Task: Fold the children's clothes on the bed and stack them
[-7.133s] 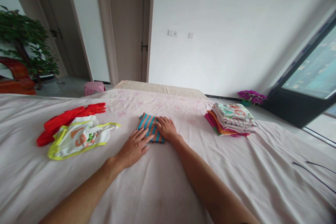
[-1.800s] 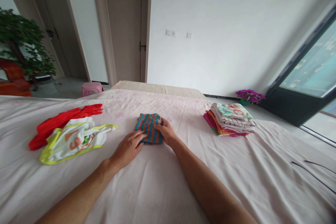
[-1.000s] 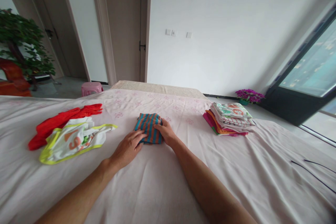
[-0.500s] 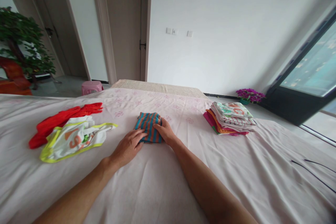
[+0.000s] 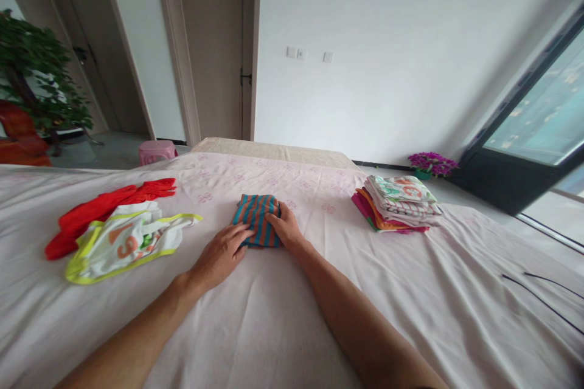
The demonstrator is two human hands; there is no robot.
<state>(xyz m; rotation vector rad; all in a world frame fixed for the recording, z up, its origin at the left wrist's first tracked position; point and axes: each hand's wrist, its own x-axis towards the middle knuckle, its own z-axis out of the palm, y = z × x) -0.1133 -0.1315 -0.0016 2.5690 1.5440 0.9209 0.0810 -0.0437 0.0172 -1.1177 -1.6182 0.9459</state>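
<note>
A folded blue-and-brown striped garment [image 5: 260, 211] lies flat in front of me on the pale pink floral bedsheet [image 5: 274, 328]. My left hand [image 5: 224, 250] rests with outstretched fingers on its lower left edge. At the right edge is my right hand [image 5: 288, 228], thumb on top of the cloth and the other fingers curled along its side, partly hidden. Off to the left lie a crumpled white garment [image 5: 116, 243] with yellow-green trim and an orange print, and a red garment [image 5: 91, 214] behind it.
A stack of folded clothes [image 5: 401, 203] sits on the right of the bed. Dark thin cords [image 5: 541, 301] lie at the far right. Beyond the bed are a pink stool [image 5: 157, 152], purple flowers [image 5: 432, 164] and a leafy plant [image 5: 41, 73].
The view has shifted very slightly. Both hands stay on the striped garment, with hardly any visible movement of hands or cloth.
</note>
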